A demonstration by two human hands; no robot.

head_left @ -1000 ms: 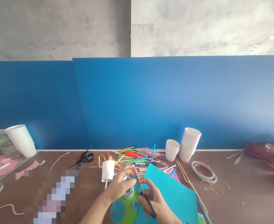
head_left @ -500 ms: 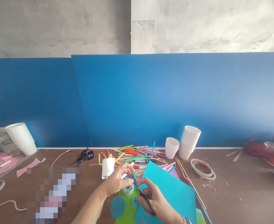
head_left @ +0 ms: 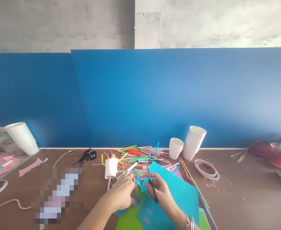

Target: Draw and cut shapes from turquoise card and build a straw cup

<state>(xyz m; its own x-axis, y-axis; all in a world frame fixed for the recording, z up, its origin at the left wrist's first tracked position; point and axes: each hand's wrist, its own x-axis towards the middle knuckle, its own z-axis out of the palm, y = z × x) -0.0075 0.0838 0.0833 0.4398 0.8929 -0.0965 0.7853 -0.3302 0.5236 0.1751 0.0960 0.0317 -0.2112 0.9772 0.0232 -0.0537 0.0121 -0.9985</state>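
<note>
My right hand (head_left: 158,187) grips black-handled scissors (head_left: 152,187), their blades pointing up and away, over a large blue sheet (head_left: 178,195). My left hand (head_left: 123,191) reaches down over a green sheet (head_left: 128,220), fingers bent and thumb apart, with nothing visible held. The tips hover by a small blue paper circle (head_left: 138,200), partly covered. Between the hands is a thin blue paper scrap (head_left: 139,183). A white tube (head_left: 132,166) lies just beyond my left hand. To its left is a white paper cup (head_left: 111,168) with bent yellow straws and a stick below it.
Behind the hands lies a heap of coloured straws (head_left: 142,156). A single cup (head_left: 176,148) and a cup stack (head_left: 194,142) stand to its right, near a coiled white strip (head_left: 206,170). Keys (head_left: 89,156) lie left. A blue panel (head_left: 154,95) edges the table's back.
My hands have moved apart. The left has dropped toward the green sheet, covering the tape roll seen before. The scissors have swung more upright, away from the left fingers.
</note>
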